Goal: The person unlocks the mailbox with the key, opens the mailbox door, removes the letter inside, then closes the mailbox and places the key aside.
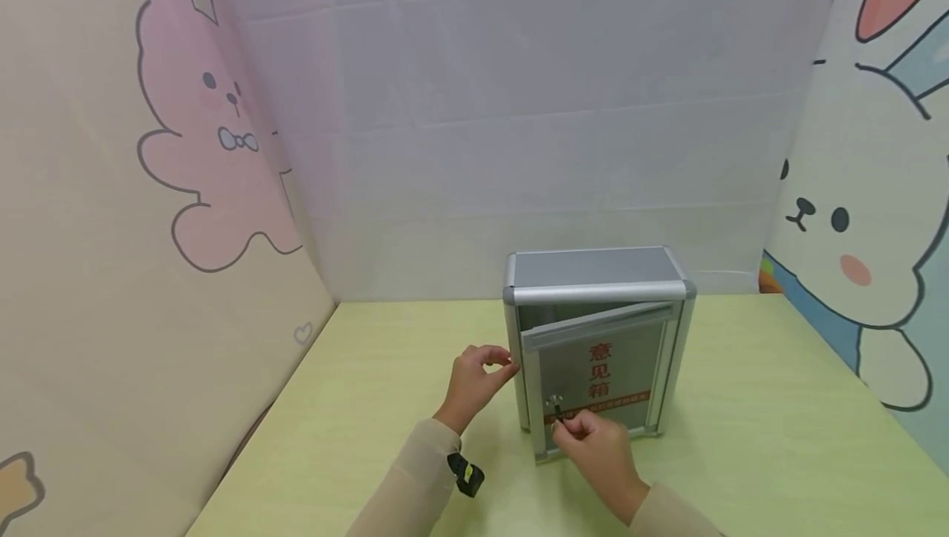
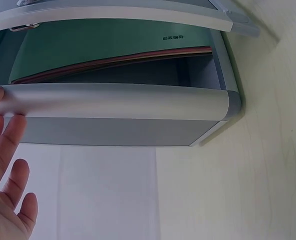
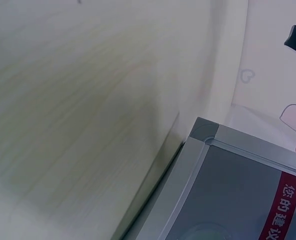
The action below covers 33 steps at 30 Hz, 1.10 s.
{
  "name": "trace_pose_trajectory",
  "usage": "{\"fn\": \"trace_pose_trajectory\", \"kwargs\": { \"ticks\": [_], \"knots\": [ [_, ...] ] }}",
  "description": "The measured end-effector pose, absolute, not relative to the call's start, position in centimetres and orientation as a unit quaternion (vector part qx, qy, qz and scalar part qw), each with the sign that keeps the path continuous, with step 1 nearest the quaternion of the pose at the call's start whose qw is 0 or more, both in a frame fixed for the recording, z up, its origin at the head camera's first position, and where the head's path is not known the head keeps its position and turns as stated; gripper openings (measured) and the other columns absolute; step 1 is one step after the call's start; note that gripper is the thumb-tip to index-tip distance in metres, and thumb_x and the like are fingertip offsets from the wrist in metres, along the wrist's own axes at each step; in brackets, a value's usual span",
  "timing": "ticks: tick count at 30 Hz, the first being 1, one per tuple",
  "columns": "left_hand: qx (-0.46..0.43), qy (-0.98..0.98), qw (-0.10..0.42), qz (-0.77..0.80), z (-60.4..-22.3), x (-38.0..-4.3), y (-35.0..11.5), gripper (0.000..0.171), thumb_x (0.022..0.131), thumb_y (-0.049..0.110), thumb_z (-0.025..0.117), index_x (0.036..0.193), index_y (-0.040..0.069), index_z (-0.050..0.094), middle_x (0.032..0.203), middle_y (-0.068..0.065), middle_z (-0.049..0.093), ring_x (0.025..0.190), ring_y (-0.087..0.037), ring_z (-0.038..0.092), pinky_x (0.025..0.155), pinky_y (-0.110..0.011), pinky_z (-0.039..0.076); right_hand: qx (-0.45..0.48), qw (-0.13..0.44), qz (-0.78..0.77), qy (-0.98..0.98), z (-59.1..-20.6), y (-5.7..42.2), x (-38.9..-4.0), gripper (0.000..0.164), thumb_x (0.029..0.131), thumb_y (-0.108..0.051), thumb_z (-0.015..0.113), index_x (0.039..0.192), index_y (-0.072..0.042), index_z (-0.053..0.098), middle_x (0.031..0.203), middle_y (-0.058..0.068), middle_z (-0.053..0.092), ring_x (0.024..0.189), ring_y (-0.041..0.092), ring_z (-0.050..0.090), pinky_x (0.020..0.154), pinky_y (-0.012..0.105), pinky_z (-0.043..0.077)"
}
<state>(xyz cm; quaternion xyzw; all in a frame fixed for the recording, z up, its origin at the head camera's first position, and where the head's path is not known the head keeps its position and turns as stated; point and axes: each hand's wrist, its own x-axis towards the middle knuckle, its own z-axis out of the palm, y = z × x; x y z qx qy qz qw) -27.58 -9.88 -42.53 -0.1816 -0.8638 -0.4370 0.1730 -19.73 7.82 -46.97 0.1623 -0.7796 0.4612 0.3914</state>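
At the grey box (image 1: 596, 268) — its door (image 1: 630, 368) ajar — the left hand (image 1: 474, 380) pinches the left edge, while the right hand (image 1: 600, 450) holds a small black key (image 1: 559, 414) at the lock (image 1: 553, 400) (red characters (image 1: 600, 371) mark the door).

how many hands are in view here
2: the left hand grips the side edge of the grey box; the right hand pinches a small dark piece at its door. None seems hidden.
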Motion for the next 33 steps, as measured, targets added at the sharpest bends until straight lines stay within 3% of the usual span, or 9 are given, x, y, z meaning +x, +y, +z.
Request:
{"fn": "trace_pose_trajectory", "kwargs": {
  "ticks": [5,11,33],
  "knots": [
    [-0.190,-0.864,0.176,-0.432,-42.52,-27.54,-9.96,0.016,0.082,0.015,0.075,0.091,0.001,0.072,0.082,-0.006,0.070,0.081,-0.026,0.059,0.068,-0.029,0.045,0.169,0.405,0.460,-0.772,-47.09,7.89,-19.75,0.026,0.060,0.008,0.072,0.055,-0.015,0.059,0.047,-0.005,0.057,0.046,-0.012,0.038,0.039,0.013,0.034],
    [-0.179,-0.868,0.182,-0.425,-42.47,-27.47,-10.34,0.014,0.082,0.013,0.075,0.091,0.003,0.072,0.082,-0.005,0.070,0.081,-0.023,0.059,0.068,-0.029,0.045,0.188,0.407,0.469,-0.761,-47.08,7.67,-19.76,0.025,0.060,0.010,0.071,0.056,-0.013,0.060,0.048,-0.003,0.058,0.046,-0.011,0.042,0.039,0.013,0.036],
    [-0.184,-0.864,0.165,-0.439,-42.84,-27.65,-9.97,0.016,0.083,0.013,0.074,0.092,0.001,0.071,0.083,-0.007,0.070,0.082,-0.027,0.059,0.068,-0.029,0.045,0.210,0.414,0.486,-0.741,-47.37,8.59,-19.33,0.025,0.058,0.009,0.068,0.056,-0.013,0.058,0.048,-0.005,0.056,0.049,-0.013,0.040,0.039,0.012,0.035]
  ]
}}
